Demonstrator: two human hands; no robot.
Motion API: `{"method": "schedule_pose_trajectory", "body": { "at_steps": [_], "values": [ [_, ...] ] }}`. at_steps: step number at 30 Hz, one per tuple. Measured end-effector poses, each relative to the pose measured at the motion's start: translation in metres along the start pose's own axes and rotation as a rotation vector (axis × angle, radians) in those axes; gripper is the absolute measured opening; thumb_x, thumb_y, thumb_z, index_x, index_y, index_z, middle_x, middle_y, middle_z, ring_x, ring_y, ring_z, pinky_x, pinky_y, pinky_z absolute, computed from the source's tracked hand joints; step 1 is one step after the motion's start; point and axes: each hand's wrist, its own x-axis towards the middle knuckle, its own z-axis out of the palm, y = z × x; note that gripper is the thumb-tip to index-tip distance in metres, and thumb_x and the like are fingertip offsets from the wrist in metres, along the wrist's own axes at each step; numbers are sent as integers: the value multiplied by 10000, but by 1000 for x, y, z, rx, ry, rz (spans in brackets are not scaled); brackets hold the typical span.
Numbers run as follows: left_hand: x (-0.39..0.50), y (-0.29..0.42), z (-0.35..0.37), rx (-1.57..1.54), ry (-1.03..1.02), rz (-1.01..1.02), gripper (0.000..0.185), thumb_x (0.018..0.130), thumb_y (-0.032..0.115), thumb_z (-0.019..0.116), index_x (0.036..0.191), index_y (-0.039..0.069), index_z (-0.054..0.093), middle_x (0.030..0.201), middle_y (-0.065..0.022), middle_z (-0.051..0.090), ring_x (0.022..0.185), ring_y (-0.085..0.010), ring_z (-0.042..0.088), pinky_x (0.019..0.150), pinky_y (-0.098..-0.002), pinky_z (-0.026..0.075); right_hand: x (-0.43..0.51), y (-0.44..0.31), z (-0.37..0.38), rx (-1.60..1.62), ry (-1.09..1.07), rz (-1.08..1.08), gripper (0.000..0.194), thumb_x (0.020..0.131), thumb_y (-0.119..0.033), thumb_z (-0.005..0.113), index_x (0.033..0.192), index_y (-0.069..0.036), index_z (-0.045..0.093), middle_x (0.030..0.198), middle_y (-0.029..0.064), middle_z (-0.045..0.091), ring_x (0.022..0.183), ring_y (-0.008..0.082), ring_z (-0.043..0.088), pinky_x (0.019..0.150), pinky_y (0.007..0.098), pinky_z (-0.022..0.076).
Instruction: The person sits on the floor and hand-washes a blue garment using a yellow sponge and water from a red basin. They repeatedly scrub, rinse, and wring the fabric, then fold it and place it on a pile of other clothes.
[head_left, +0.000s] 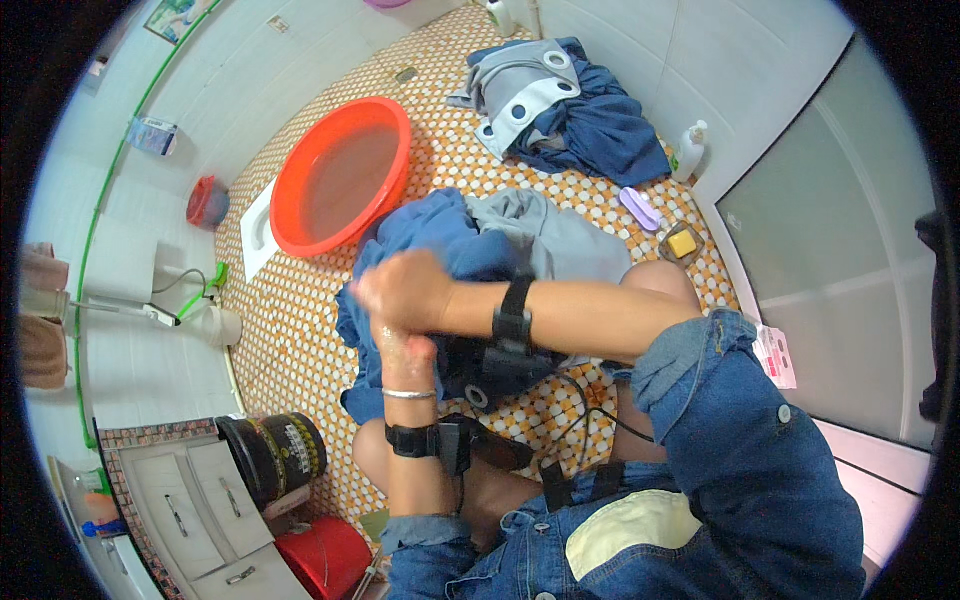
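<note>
My right hand (411, 291) is wrapped over my left hand (405, 352) near the wrist, and both are over a heap of blue cloth (442, 217). Wet sheen, perhaps lather, shows on the left hand and wrist. The left fingers are mostly hidden behind the right hand, so whether they hold anything is unclear. A silver bangle (409, 394) and a black strap with a small device (431, 441) are on the left wrist; a black strap (514, 315) circles the right forearm. Grey cloth (559, 232) lies beside the blue cloth on the tiled floor.
An orange-red basin (401, 169) of murky water stands ahead left. Ahead right lies grommeted grey and blue fabric (600, 127). Right of me are a white pump bottle (688, 151), a purple brush (640, 208) and yellow soap (682, 244). A black bucket (274, 457) and red bucket (326, 559) stand left.
</note>
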Motion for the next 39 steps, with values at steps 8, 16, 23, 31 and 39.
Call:
{"method": "schedule_pose_trajectory", "body": {
  "at_steps": [8, 16, 23, 31, 39],
  "values": [
    [5, 13, 8, -88, -173, -224, 421, 946, 414, 406, 1119, 61, 558, 1117, -136, 601, 1064, -281, 567, 929, -403, 459, 4, 34, 13, -14, 191, 86, 247, 825, -304, 545, 766, -82, 633, 651, 131, 613, 607, 312, 626, 515, 436, 495],
    [-3, 33, 12, 235, 121, 11, 409, 950, 312, 443, 1200, -9, 483, 1147, -149, 574, 1043, -286, 569, 958, -483, 415, 19, 56, 5, 864, 372, 490, 277, 648, -214, 750, 723, -50, 540, 743, 86, 596, 677, 174, 570, 599, 331, 476],
    [13, -10, -14, 467, -53, 115, 314, 969, 254, 384, 1183, 46, 482, 1140, -76, 552, 1077, -184, 526, 946, -346, 417, -21, -18, 7, 103, -52, -195, 367, 813, -387, 574, 558, -123, 588, 574, 138, 569, 492, 349, 552, 613, 498, 486],
    [-3, 27, 17, 6, 29, -170, 322, 939, 420, 458, 897, 113, 543, 1010, -87, 621, 1032, -207, 577, 867, -390, 489, 18, 44, -9, 143, -104, 281, 255, 864, -295, 504, 839, -57, 591, 726, 157, 639, 702, 352, 633, 568, 474, 485],
    [-15, 35, 23, 389, 46, 231, 362, 929, 417, 490, 737, 112, 461, 665, -1, 472, 597, -118, 476, 541, -268, 424, -3, 41, -43, 490, -772, 125, 653, 657, -679, 629, 786, -39, 606, 745, 150, 633, 690, 324, 601, 629, 394, 458]
  ]
}}
